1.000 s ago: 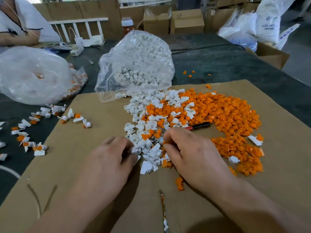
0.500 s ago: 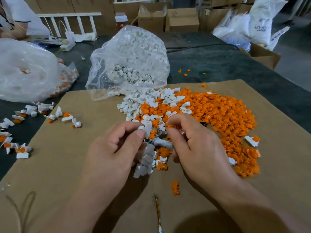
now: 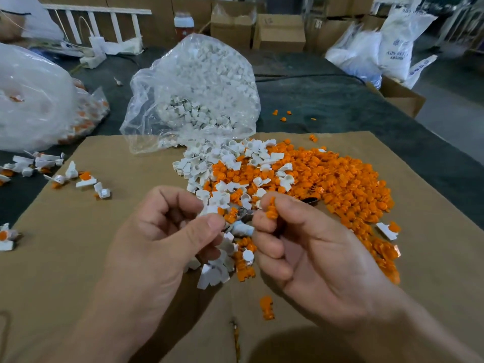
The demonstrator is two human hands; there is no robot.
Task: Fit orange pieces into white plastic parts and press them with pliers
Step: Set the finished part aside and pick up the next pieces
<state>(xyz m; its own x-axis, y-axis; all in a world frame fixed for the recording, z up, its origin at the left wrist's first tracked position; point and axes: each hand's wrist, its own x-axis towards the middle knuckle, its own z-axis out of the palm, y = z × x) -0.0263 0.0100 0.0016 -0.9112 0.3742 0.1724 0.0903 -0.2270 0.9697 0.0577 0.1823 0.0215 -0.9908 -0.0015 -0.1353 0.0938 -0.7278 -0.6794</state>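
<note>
Head view: right hand (image 3: pixel 314 252) pinches one orange piece (image 3: pixel 271 210) between thumb and forefinger; left hand (image 3: pixel 162 239) is curled, thumb and forefinger pinching a white part (image 3: pixel 209 208) that is mostly hidden. Both are held over the mixed heap on the cardboard sheet (image 3: pixel 91 244), with the white parts pile (image 3: pixel 217 158) by the clear bag (image 3: pixel 199 87) and the orange pile (image 3: pixel 345 184) to the right. Pliers (image 3: pixel 245 215) lie half buried between the hands
</note>
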